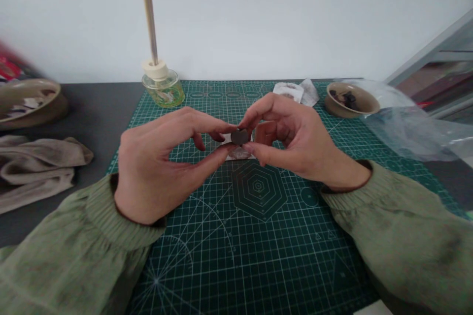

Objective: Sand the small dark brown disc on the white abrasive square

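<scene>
A small, dark, round disc [239, 137], about the size of a coin, is held up over the cutting mat with its flat face towards me. My left hand [162, 157] pinches its left edge between thumb and fingertips. From the other side, my right hand [291, 138] grips the right edge with thumb and index finger, its other fingers curled. Just below and behind the fingertips, a white square packet [238, 153] with a brownish middle lies on the green cutting mat [258, 256], partly hidden by the hands.
A reed diffuser [163, 86] stands at the back left. Farther left are a brown bowl [55, 103] with pale pieces and a crumpled cloth [40, 162]. White packets [290, 91], a bowl [343, 110] of dark pieces and a clear plastic bag [410, 133] lie back right.
</scene>
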A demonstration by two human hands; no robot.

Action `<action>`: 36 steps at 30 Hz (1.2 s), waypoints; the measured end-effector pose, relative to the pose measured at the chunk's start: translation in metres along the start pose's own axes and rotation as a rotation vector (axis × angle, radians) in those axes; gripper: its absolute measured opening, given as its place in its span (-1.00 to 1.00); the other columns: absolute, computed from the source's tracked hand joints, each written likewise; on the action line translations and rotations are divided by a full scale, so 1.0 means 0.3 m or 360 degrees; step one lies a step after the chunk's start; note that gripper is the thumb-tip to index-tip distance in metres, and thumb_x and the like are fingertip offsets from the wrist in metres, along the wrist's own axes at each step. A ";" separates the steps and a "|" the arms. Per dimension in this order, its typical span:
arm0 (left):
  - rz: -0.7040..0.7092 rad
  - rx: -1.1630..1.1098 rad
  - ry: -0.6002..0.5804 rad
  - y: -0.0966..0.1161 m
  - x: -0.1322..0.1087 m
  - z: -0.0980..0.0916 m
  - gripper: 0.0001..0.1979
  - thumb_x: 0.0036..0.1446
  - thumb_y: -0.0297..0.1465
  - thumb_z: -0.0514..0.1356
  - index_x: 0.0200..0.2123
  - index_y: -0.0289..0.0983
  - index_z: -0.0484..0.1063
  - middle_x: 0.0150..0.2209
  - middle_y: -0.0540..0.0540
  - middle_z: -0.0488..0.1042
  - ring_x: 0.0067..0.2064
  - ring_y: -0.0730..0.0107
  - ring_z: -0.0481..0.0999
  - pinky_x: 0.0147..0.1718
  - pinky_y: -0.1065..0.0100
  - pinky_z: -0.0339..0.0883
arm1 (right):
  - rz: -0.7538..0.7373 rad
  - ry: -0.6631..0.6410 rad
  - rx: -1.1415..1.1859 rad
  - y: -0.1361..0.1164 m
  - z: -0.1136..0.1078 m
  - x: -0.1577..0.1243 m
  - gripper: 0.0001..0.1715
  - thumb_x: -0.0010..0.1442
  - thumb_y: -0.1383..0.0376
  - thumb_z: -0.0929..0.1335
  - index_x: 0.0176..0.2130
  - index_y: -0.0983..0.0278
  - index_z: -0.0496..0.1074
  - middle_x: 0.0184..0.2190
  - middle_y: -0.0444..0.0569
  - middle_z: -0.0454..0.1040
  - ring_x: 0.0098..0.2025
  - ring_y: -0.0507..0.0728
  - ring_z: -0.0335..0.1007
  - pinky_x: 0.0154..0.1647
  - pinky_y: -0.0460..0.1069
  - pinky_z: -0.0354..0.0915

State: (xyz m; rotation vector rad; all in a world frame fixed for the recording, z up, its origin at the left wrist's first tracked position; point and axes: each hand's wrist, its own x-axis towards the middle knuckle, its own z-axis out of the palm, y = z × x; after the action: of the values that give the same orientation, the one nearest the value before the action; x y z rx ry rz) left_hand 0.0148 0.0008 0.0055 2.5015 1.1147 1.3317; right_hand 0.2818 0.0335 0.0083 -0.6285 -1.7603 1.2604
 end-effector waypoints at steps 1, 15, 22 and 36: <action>-0.0001 0.0000 0.0004 -0.001 0.000 0.001 -0.93 0.73 -0.13 0.46 0.09 0.09 0.75 -0.02 0.15 0.91 -0.26 0.26 0.78 -0.25 0.07 0.65 | -0.0009 -0.0001 0.0012 0.001 -0.001 0.000 -0.44 0.26 0.21 0.86 0.01 0.20 0.63 -0.07 -0.07 0.81 -0.42 -0.02 0.56 -0.50 -0.07 0.41; -0.0234 -0.0023 -0.0177 -0.018 0.006 0.015 -0.80 0.65 -0.16 0.45 0.22 -0.01 0.79 0.12 0.02 0.90 -0.06 0.15 0.90 0.02 0.09 0.84 | -0.0070 0.0198 -0.0478 0.010 -0.010 -0.015 -0.69 0.36 0.18 0.77 -0.03 0.17 0.74 -0.04 -0.02 0.84 -0.15 0.18 0.75 -0.22 0.05 0.68; -0.0181 0.0132 -0.0678 -0.083 -0.003 0.038 -0.62 0.69 -0.13 0.23 0.25 -0.06 0.83 0.36 -0.11 0.87 0.40 -0.20 0.87 0.47 -0.13 0.75 | -0.0134 -0.0197 -0.1236 0.039 -0.049 -0.010 -0.87 0.46 0.22 0.62 -0.03 0.20 0.79 -0.07 0.04 0.78 -0.12 0.24 0.68 -0.03 0.15 0.49; -0.0171 0.0122 -0.0753 -0.088 -0.004 0.030 -0.62 0.71 -0.06 0.29 0.30 0.05 0.89 0.42 -0.08 0.83 0.43 -0.30 0.85 0.56 -0.28 0.71 | -0.0064 -0.0228 -0.1379 0.042 -0.047 -0.006 -0.89 0.48 0.22 0.59 -0.06 0.20 0.78 -0.11 0.00 0.74 -0.16 0.22 0.55 -0.06 0.13 0.33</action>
State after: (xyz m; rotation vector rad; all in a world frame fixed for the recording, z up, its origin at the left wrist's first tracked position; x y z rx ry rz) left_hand 0.0066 0.0215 -0.0115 2.5666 1.1767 0.6264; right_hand 0.2938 0.0436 -0.0023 -0.9807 -2.4164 0.4650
